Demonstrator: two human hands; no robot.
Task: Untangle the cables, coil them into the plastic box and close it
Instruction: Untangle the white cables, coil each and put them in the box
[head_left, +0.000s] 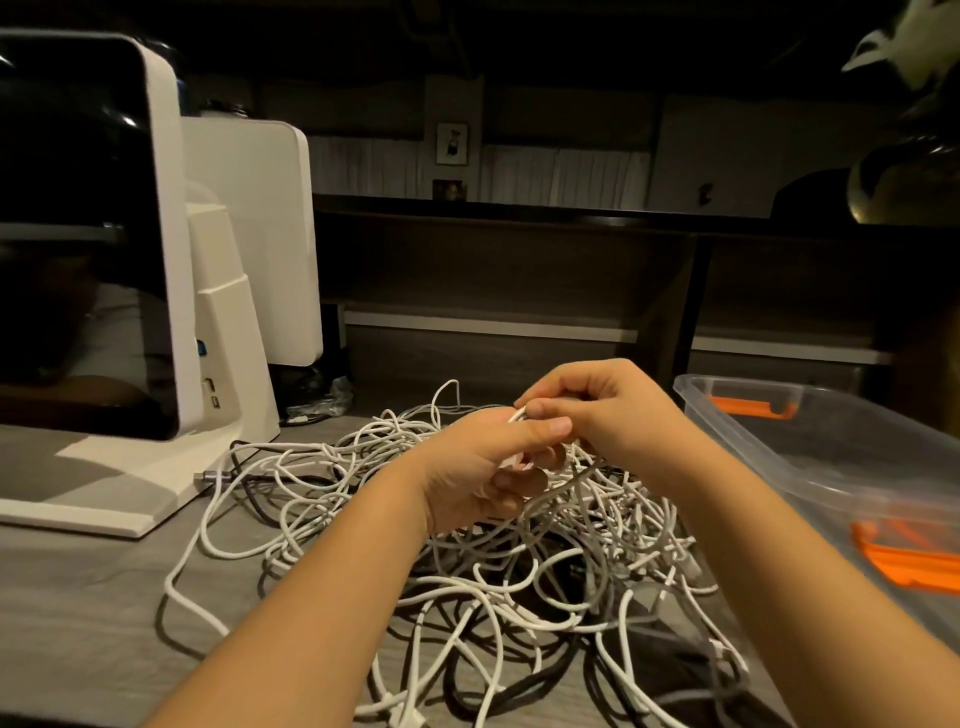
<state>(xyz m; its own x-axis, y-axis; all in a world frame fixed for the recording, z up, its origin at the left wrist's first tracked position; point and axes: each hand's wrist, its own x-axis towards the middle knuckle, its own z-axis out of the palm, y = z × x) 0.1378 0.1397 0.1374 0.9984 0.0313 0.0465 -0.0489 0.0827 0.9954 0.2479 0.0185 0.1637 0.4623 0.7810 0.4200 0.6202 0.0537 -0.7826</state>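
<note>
Cables (467, 571), white and dark, sprawl tangled on the desk (104, 613) beneath me. Both my left hand (488, 478) and right hand (597, 410) pinch one white strand above the heap; the clear plastic box (810, 452) sits just right.

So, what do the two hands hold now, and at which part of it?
Both hands pinch one thin white cable lifted from the tangled pile of white and dark cables: left hand and right hand at its end, near the plug.
</note>
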